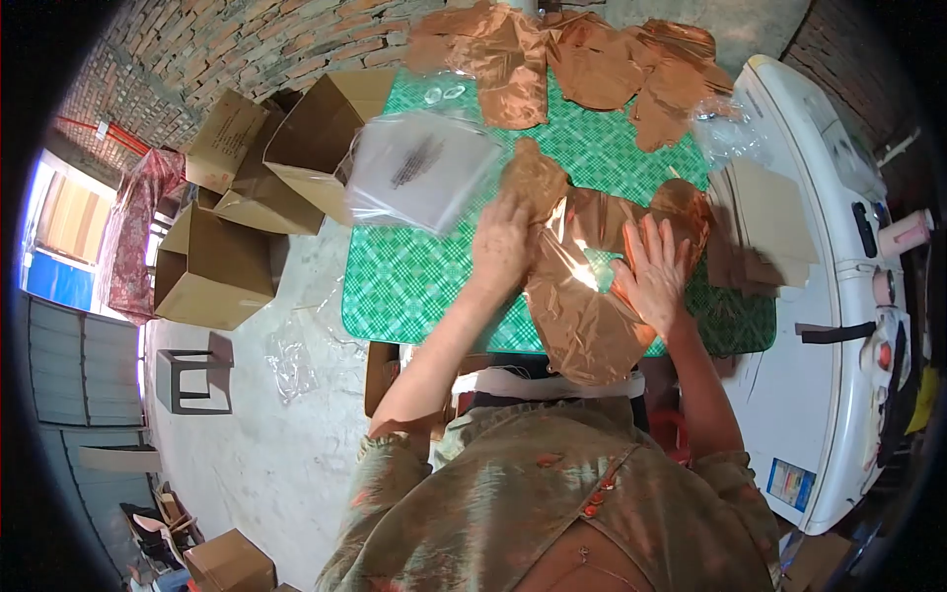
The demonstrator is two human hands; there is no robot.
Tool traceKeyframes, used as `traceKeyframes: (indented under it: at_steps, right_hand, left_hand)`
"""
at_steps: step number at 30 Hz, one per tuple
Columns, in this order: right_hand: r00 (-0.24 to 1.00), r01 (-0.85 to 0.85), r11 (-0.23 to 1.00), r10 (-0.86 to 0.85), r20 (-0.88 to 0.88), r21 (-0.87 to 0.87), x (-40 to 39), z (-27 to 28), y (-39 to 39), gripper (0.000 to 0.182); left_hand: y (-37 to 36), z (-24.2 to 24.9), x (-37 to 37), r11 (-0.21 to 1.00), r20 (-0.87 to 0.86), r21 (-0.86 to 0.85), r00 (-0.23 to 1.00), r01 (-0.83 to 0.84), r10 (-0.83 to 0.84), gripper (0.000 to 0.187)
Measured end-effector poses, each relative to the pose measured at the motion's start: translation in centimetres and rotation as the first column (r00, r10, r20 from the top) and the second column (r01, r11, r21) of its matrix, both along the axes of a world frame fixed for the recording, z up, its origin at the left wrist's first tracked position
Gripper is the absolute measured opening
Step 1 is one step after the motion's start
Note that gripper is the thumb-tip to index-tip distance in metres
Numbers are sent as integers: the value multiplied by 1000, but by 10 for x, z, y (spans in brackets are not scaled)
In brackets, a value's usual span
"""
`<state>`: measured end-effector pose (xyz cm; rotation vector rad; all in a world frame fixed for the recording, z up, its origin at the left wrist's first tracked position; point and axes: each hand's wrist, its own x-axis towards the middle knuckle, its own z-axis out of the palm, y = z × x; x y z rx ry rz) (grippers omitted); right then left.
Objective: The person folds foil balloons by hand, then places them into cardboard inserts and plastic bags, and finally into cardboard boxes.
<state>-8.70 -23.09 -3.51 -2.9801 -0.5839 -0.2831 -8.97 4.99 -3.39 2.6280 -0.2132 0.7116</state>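
Observation:
A flat, shiny copper-coloured foil balloon (582,331) lies creased on the green checked tablecloth (414,286), its lower end at the front edge. Through a gap near its middle the green cloth shows. My left hand (501,245) rests on its left side, fingers laid out towards the far side. On the right part of the foil, my right hand (654,264) lies palm down with its fingers spread. Neither hand grips anything that I can see.
More copper foil pieces (597,74) lie along the table's far edge. A stack of clear plastic bags (424,163) is at left, with open cardboard boxes (222,261) beyond. Flat cardboard sheets (764,217) and a white appliance (804,345) stand to the right.

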Motion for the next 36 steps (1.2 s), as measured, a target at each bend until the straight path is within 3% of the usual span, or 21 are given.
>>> traceKeyframes:
  at_steps: [1,2,4,8,10,13,16,17,20,21,24,28,34,36]
  right_hand:
    - [1000,0,1000,0,2,6,0,1,0,71]
    - [1000,0,1000,0,2,11,-1,0,1,71]
    - [1000,-8,1000,8,3,9,-1,-2,2,71]
    - [999,-40,999,41,-23,20,-1,3,11,72]
    - [998,-57,998,58,-32,27,4,3,19,72]
    - [994,-96,995,97,-43,34,10,5,35,73]
    - [991,-115,992,118,-57,57,18,4,53,73]
    - [991,-115,992,119,-64,61,20,5,57,73]
    - [991,-110,991,115,-70,70,27,6,64,73]
    - [991,-111,992,115,-66,66,28,4,63,73]
    - [992,-110,992,114,-60,65,30,2,59,73]
    - [993,-116,988,119,-21,105,31,8,57,72]
    - [999,25,1000,-25,-23,14,36,2,20,78]
    - [989,61,998,-63,134,16,43,-10,2,70]
  left_hand:
    - [-8,1,0,1000,-8,-28,1000,-12,12,31]
    - [-12,1,2,999,91,-44,996,7,-3,25]
    - [-18,6,2,1000,-7,-11,1000,-15,15,19]
    - [-15,13,5,984,173,174,985,-28,-3,9]
    - [-4,30,0,956,157,291,987,-20,-27,11]
    - [7,50,-4,926,314,368,949,-89,-34,17]
    - [17,49,-10,898,291,389,952,-204,91,16]
    - [23,40,-10,888,176,405,971,-218,158,33]
    - [30,14,-9,863,179,323,920,-390,349,58]
    - [35,6,-11,863,87,362,935,-352,345,75]
    - [24,22,-14,953,121,211,974,-215,193,71]
    - [3,22,-11,990,-7,140,999,32,-32,70]
    - [7,0,-8,967,-110,249,994,44,-17,72]
    - [7,0,-9,964,-112,262,994,40,-11,72]
